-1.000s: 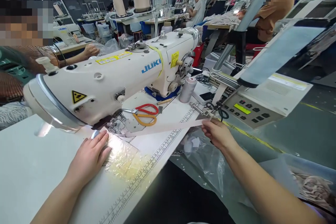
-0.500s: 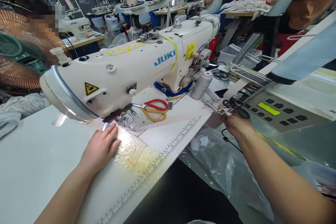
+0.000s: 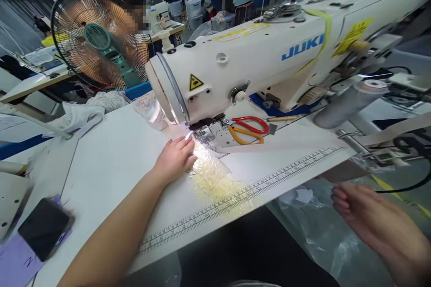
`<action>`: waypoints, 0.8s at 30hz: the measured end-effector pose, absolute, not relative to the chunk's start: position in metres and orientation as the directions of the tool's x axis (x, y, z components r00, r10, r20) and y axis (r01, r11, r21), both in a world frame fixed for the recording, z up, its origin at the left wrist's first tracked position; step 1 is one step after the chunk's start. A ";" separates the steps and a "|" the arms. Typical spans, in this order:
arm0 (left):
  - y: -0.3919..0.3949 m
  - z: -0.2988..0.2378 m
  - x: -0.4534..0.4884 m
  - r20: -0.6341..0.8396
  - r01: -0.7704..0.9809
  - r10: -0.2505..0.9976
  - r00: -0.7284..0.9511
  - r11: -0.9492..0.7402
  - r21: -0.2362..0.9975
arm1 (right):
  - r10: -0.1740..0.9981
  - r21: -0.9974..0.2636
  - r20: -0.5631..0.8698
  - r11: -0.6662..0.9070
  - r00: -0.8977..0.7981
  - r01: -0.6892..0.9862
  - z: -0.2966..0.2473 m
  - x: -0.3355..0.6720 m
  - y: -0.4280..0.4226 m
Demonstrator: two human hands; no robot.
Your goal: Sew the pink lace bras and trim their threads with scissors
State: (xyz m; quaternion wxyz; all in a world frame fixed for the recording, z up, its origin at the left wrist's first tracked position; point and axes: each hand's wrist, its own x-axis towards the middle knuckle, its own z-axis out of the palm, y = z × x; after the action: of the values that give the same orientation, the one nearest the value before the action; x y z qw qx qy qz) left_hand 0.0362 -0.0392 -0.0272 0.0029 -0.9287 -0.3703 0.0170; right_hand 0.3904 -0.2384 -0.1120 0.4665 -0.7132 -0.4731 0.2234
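My left hand (image 3: 175, 159) lies flat on the white table, fingers stretched out beside the needle area of the sewing machine (image 3: 249, 67). A small pale strip (image 3: 189, 135) shows at its fingertips. Clear film with yellowish shreds (image 3: 215, 175) lies just right of these fingers. My right hand (image 3: 373, 219) is off the table's front edge, in the air. Its fingers are curled in and somewhat blurred; I see nothing in them. Scissors (image 3: 249, 129) with one red and one orange handle rest by the machine bed.
A printed ruler (image 3: 235, 199) runs along the table's front edge. A grey thread cone (image 3: 350, 103) stands by a metal tape guide (image 3: 367, 145) at right. A phone (image 3: 46, 228) lies on purple paper at left. White lace (image 3: 107, 101) and a fan (image 3: 101, 38) are behind.
My view has swung to the left. My right hand has come away from the metal guide and moved down toward me. My left hand stays at the needle area.
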 end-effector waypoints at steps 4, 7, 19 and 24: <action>-0.037 -0.008 0.031 -0.101 0.667 0.663 0.742 -0.745 0.011 | 0.929 -0.907 -0.021 -0.173 0.370 0.383 -0.089 0.358 -0.237; -0.022 0.007 0.025 -0.127 0.688 0.678 0.724 -0.721 0.076 | 0.975 -0.883 0.019 -0.087 0.220 0.462 -0.067 0.329 -0.213; 0.079 -0.024 0.048 0.155 0.838 0.869 0.470 -0.494 0.233 | 0.874 -0.492 0.428 0.439 -0.230 0.752 -0.067 0.254 -0.167; 0.084 -0.041 0.037 0.163 0.809 0.853 0.497 -0.523 0.270 | 0.845 -0.339 0.511 0.367 -0.159 0.866 -0.063 0.294 -0.136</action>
State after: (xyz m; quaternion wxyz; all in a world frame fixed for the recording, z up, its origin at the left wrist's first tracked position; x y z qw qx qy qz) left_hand 0.0373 0.0838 -0.0413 -0.0791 -0.8614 -0.4821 -0.1390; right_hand 0.2937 -0.1357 -0.0631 0.3234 -0.5622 -0.7610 -0.0164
